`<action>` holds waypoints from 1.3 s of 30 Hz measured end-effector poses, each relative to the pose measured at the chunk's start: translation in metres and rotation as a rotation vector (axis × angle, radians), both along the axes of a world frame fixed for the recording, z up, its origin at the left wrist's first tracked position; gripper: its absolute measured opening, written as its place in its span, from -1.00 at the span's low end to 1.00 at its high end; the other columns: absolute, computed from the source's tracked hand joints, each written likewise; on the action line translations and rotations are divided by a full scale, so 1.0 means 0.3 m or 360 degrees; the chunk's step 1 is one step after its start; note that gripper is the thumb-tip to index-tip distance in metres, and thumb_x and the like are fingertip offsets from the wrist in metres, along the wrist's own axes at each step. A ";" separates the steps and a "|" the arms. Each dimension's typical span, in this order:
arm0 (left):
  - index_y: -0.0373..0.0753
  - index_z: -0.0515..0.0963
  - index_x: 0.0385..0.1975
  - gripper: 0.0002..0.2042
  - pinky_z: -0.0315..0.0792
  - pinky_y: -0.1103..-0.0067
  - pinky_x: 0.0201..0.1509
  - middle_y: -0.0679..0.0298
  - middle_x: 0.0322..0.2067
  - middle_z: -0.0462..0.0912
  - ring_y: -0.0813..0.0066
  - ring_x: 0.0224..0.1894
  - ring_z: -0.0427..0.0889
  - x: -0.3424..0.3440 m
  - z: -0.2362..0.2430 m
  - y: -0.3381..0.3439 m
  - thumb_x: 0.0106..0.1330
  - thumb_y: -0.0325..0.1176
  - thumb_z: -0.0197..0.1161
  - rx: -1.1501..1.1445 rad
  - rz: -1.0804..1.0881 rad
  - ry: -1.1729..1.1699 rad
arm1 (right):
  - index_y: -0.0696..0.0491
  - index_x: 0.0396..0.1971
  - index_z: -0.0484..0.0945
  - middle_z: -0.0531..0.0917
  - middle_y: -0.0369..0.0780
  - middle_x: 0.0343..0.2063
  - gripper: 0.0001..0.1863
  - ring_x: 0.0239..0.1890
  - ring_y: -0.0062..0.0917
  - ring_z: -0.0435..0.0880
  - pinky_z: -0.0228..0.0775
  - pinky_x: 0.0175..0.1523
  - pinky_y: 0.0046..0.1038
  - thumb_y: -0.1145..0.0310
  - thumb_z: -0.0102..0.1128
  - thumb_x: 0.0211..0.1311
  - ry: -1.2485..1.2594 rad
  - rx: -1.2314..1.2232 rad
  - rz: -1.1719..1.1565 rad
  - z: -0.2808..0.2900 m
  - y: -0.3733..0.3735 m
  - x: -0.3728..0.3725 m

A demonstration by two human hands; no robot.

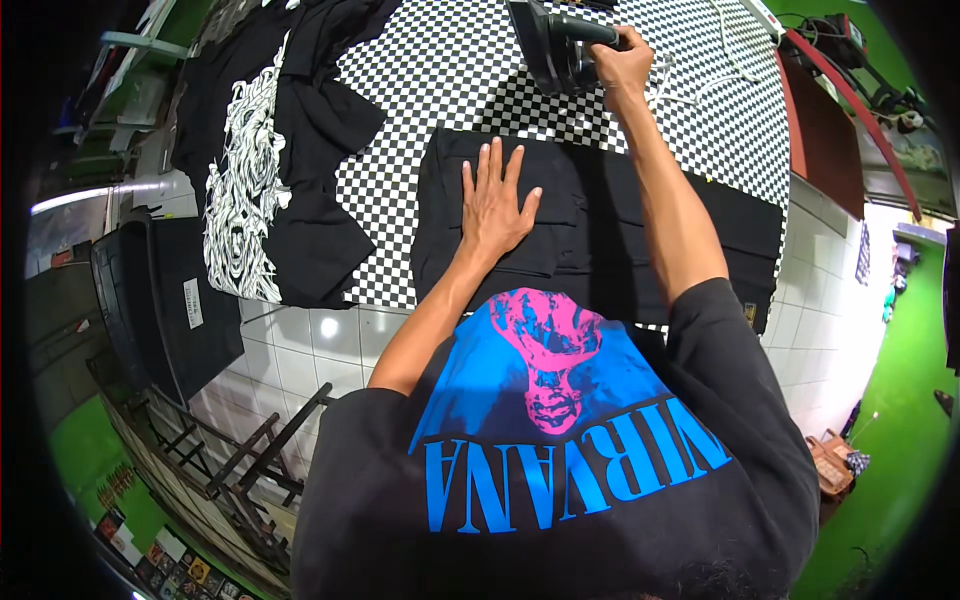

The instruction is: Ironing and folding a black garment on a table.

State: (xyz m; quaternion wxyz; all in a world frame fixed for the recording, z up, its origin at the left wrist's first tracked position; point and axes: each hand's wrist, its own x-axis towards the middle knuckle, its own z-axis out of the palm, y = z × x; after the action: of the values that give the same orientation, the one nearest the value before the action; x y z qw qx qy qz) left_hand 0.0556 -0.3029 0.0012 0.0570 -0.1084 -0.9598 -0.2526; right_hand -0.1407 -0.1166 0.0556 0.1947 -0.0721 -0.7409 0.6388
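Observation:
A folded black garment (620,225) lies on the black-and-white checkered cloth (430,80) of the work table. My left hand (495,205) rests flat on the garment's left part, fingers spread. My right hand (622,65) is stretched to the far side of the table and grips the handle of a dark clothes iron (555,45), which stands on the checkered cloth just beyond the garment.
A pile of black shirts with a large white print (250,170) lies at the table's left. A white cord (725,60) trails across the far right. A dark bin (140,300) and a metal rack (250,460) stand left below the tiled table front.

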 end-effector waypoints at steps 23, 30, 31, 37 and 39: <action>-0.17 0.28 0.42 -0.37 -0.07 -0.02 0.52 -0.08 0.45 0.16 -0.07 0.50 0.11 0.020 -0.032 0.015 0.43 -0.01 0.11 -0.0172 0.0020 0.0109 | 0.12 0.31 0.37 0.57 -0.15 0.12 -0.38 0.02 -0.51 0.61 0.42 0.10 -0.53 0.43 0.30 0.23 -0.0525 -0.0237 0.0034 -0.023 0.470 0.459; -0.20 0.28 0.40 -0.37 -0.09 -0.01 0.53 -0.09 0.45 0.16 -0.05 0.51 0.09 0.145 0.113 0.471 0.39 -0.08 0.17 0.0037 -0.0392 0.0131 | 0.11 0.17 0.51 0.67 -0.13 -0.11 -0.50 -0.05 -0.45 0.66 0.47 0.08 -0.44 0.33 0.32 0.22 -0.0700 0.0326 -0.0580 -0.199 1.064 0.954; -0.20 0.28 0.40 -0.38 -0.11 0.00 0.54 -0.07 0.45 0.15 -0.04 0.51 0.08 0.171 0.120 0.563 0.39 -0.10 0.18 0.0140 -0.0558 0.0083 | 0.10 0.16 0.52 0.67 -0.10 -0.09 -0.48 -0.03 -0.38 0.65 0.46 0.11 -0.38 0.25 0.32 0.21 -0.0809 0.0467 -0.0675 -0.215 1.122 0.981; -0.21 0.25 0.42 -0.36 -0.11 0.02 0.54 -0.05 0.46 0.13 0.00 0.52 0.07 0.241 0.053 0.923 0.40 -0.07 0.16 0.0207 -0.0827 -0.0009 | 0.04 0.12 0.55 0.61 -0.01 0.00 -0.35 0.10 -0.06 0.56 0.38 0.19 -0.08 -0.12 0.28 0.17 -0.1304 0.1264 -0.0941 -0.158 1.191 0.996; -0.21 0.23 0.43 -0.35 -0.10 0.03 0.54 -0.04 0.47 0.12 0.01 0.52 0.07 0.242 0.032 0.984 0.40 -0.05 0.15 0.0144 -0.0821 -0.0027 | 0.04 0.09 0.55 0.61 -0.01 0.01 -0.36 0.12 -0.05 0.54 0.37 0.19 -0.07 -0.14 0.27 0.17 -0.1301 0.1210 -0.0919 -0.159 1.189 1.001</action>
State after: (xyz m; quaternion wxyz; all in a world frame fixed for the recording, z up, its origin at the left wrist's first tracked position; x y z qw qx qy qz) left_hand 0.1283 -0.0077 0.0108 -0.0127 -0.3447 -0.8886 -0.3023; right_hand 0.1595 0.2402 0.0078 0.0725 -0.4334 -0.8815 0.1731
